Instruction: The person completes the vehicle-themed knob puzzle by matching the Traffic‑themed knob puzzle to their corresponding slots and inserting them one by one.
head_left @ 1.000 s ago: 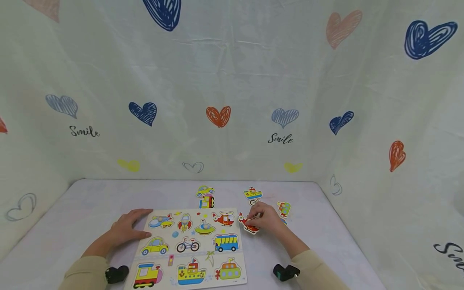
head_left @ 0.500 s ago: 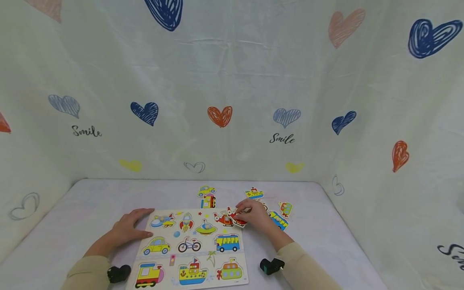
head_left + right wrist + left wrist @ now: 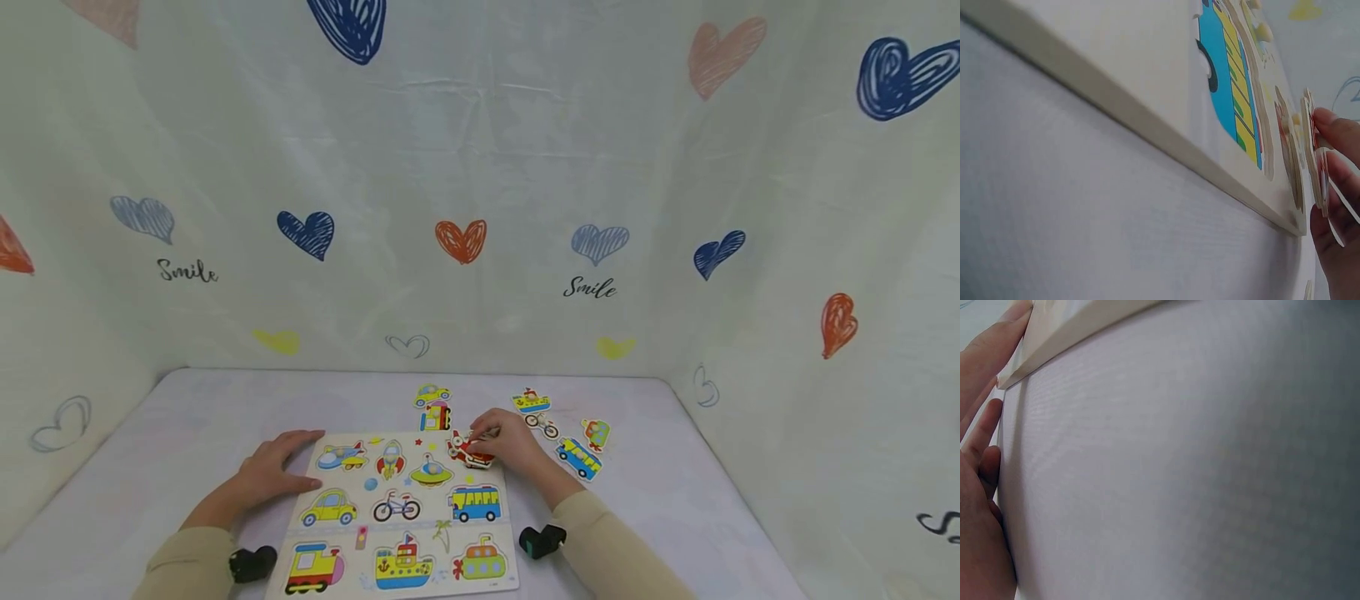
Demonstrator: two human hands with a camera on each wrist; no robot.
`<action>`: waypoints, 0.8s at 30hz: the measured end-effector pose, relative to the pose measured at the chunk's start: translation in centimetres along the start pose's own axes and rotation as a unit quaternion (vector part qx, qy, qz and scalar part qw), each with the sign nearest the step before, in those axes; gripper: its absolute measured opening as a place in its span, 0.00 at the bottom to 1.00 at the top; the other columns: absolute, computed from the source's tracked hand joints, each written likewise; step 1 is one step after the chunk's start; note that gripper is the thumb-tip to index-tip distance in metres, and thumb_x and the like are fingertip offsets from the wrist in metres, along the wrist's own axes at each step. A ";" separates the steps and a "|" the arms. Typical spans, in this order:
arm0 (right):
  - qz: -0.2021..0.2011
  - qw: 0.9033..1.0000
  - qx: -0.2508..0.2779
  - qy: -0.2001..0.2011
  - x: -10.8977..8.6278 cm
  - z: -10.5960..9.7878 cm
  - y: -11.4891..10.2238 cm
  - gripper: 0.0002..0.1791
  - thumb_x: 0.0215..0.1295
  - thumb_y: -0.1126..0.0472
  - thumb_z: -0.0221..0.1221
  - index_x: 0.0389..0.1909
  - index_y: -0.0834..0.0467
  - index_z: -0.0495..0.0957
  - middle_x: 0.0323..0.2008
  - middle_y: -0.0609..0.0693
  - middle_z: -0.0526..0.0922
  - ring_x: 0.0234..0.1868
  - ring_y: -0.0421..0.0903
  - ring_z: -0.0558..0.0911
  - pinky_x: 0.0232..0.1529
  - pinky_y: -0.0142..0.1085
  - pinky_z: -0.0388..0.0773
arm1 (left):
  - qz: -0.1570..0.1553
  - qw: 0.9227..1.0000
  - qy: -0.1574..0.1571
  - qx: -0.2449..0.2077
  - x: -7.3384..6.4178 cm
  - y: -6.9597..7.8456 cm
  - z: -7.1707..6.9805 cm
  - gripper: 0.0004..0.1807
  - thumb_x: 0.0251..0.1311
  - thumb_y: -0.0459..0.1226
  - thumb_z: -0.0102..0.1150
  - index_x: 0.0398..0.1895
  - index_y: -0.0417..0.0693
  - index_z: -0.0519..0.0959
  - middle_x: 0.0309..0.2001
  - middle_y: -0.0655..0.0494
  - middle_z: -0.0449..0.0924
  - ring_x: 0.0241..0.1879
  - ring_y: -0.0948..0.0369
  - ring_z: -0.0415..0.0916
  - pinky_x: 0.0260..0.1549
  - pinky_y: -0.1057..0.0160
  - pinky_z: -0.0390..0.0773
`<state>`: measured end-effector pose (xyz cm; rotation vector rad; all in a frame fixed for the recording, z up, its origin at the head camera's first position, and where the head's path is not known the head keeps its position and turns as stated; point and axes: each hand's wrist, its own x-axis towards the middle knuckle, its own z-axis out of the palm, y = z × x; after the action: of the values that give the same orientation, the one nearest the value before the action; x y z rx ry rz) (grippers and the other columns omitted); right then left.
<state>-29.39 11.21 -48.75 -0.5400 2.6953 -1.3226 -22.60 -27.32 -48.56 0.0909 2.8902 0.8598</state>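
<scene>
Here's the helicopter piece [image 3: 463, 452], just over its matching cut-out [image 3: 1290, 140] at the far right corner of the board [image 3: 442, 583], and our right hand [image 3: 512, 443] has it pinched, the grip narrow on it. We'd call this the fitting step: the next move calls for matching outlines, lowering flat, then releasing. Our left hand [image 3: 272, 468] lies at the board's left edge, fingers spread wide, nothing held. Farther out on the surface [image 3: 225, 408], train piece [image 3: 435, 416], car piece [image 3: 432, 395], ship piece [image 3: 531, 401], bicycle piece [image 3: 542, 426], bus piece [image 3: 577, 458] and submarine piece [image 3: 596, 434] lie loose.
</scene>
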 end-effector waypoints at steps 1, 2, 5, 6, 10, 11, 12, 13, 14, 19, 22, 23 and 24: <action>0.001 1.000 0.001 -0.001 0.1 0.1 0.0 0.03 0.55 0.58 0.72 0.26 0.49 0.87 0.40 0.41 0.81 0.47 0.45 0.77 0.48 0.41 0.76 | -0.001 1.000 0.000 0.000 0.0 0.1 0.0 0.50 0.43 0.53 0.76 0.69 0.43 0.65 0.68 0.31 0.58 0.63 0.33 0.53 0.54 0.27 0.53; 0.002 1.000 0.000 -0.003 0.1 0.2 0.0 0.03 0.55 0.58 0.72 0.26 0.49 0.87 0.40 0.41 0.81 0.48 0.45 0.77 0.49 0.42 0.76 | 0.000 1.000 0.000 0.002 0.0 0.1 0.0 0.50 0.43 0.53 0.76 0.69 0.42 0.65 0.67 0.31 0.58 0.62 0.33 0.53 0.54 0.27 0.53; 0.003 1.000 0.000 -0.007 0.2 0.4 0.0 0.03 0.55 0.58 0.72 0.26 0.48 0.87 0.40 0.40 0.80 0.48 0.45 0.77 0.52 0.44 0.74 | -0.001 1.000 0.000 0.001 0.0 0.2 0.0 0.50 0.43 0.52 0.76 0.69 0.43 0.65 0.68 0.31 0.58 0.63 0.33 0.53 0.54 0.27 0.53; 0.002 1.000 -0.002 -0.007 0.2 0.5 0.1 0.03 0.55 0.58 0.72 0.26 0.48 0.87 0.40 0.40 0.80 0.48 0.45 0.77 0.52 0.45 0.74 | 0.000 1.000 0.000 0.002 0.0 0.2 0.0 0.50 0.43 0.52 0.76 0.69 0.43 0.65 0.68 0.31 0.58 0.63 0.33 0.53 0.54 0.27 0.53; 0.005 1.000 -0.009 -0.009 0.3 0.8 0.2 0.04 0.54 0.58 0.72 0.25 0.48 0.86 0.40 0.40 0.80 0.49 0.46 0.77 0.54 0.46 0.73 | 0.003 1.000 -0.002 0.006 -0.1 0.3 -0.1 0.50 0.43 0.52 0.75 0.69 0.42 0.65 0.68 0.31 0.57 0.63 0.33 0.52 0.54 0.26 0.53; 0.004 1.000 -0.012 -0.009 0.3 0.8 0.2 0.04 0.54 0.58 0.72 0.25 0.49 0.86 0.39 0.40 0.80 0.49 0.46 0.77 0.54 0.47 0.72 | 0.005 1.000 -0.002 0.006 -0.1 0.3 -0.1 0.49 0.44 0.52 0.75 0.69 0.43 0.65 0.68 0.31 0.57 0.63 0.33 0.52 0.54 0.26 0.53; 0.003 1.000 -0.014 -0.009 0.3 0.9 0.2 0.04 0.53 0.58 0.73 0.24 0.49 0.86 0.39 0.40 0.80 0.49 0.46 0.77 0.55 0.47 0.72 | 0.006 1.000 -0.002 0.008 0.0 0.3 -0.1 0.49 0.44 0.52 0.75 0.69 0.42 0.65 0.68 0.31 0.57 0.63 0.33 0.52 0.54 0.26 0.53; 0.004 1.000 -0.014 -0.010 0.4 0.9 0.1 0.04 0.53 0.58 0.73 0.24 0.48 0.86 0.39 0.40 0.80 0.49 0.46 0.77 0.55 0.47 0.72 | 0.006 1.000 -0.002 0.008 0.0 0.4 -0.2 0.49 0.44 0.52 0.75 0.69 0.42 0.65 0.68 0.31 0.57 0.63 0.33 0.52 0.54 0.27 0.53; 0.003 1.000 -0.016 -0.010 0.4 1.0 0.2 0.04 0.53 0.58 0.73 0.24 0.49 0.86 0.39 0.40 0.80 0.49 0.46 0.77 0.56 0.47 0.72 | 0.007 1.000 -0.002 0.008 0.0 0.4 -0.2 0.49 0.44 0.52 0.75 0.69 0.42 0.65 0.68 0.31 0.57 0.63 0.33 0.53 0.54 0.27 0.53; 0.005 1.000 -0.022 -0.013 0.5 1.1 0.1 0.04 0.54 0.58 0.72 0.24 0.48 0.86 0.38 0.39 0.80 0.48 0.45 0.77 0.56 0.47 0.71 | 0.006 1.000 -0.004 0.006 -0.1 0.3 -0.2 0.49 0.44 0.52 0.75 0.69 0.43 0.65 0.68 0.31 0.57 0.63 0.33 0.53 0.53 0.28 0.54; 0.010 1.000 -0.019 -0.014 0.5 1.1 -0.2 0.05 0.53 0.58 0.73 0.24 0.48 0.85 0.38 0.39 0.80 0.48 0.46 0.77 0.56 0.47 0.71 | 0.006 1.000 -0.004 0.008 -0.1 0.3 -0.2 0.49 0.44 0.53 0.75 0.69 0.43 0.65 0.68 0.31 0.57 0.63 0.33 0.52 0.54 0.27 0.53; 0.012 1.000 -0.018 -0.014 0.5 1.1 -0.2 0.05 0.53 0.58 0.73 0.24 0.48 0.85 0.38 0.39 0.80 0.49 0.46 0.77 0.56 0.47 0.71 | 0.006 1.000 -0.003 0.009 -0.1 0.3 -0.2 0.49 0.44 0.53 0.75 0.69 0.43 0.65 0.68 0.31 0.57 0.63 0.32 0.52 0.54 0.27 0.53; 0.014 1.000 -0.018 -0.016 0.5 1.0 -0.3 0.05 0.54 0.58 0.73 0.25 0.48 0.85 0.38 0.39 0.80 0.49 0.46 0.77 0.57 0.47 0.71 | 0.006 1.000 -0.002 0.010 -0.1 0.2 -0.2 0.49 0.44 0.53 0.75 0.69 0.43 0.65 0.68 0.31 0.57 0.63 0.32 0.52 0.54 0.27 0.53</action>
<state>-29.55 10.09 -49.10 -0.5207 2.6962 -1.2502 -22.53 -27.24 -48.23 0.1129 2.8972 0.8318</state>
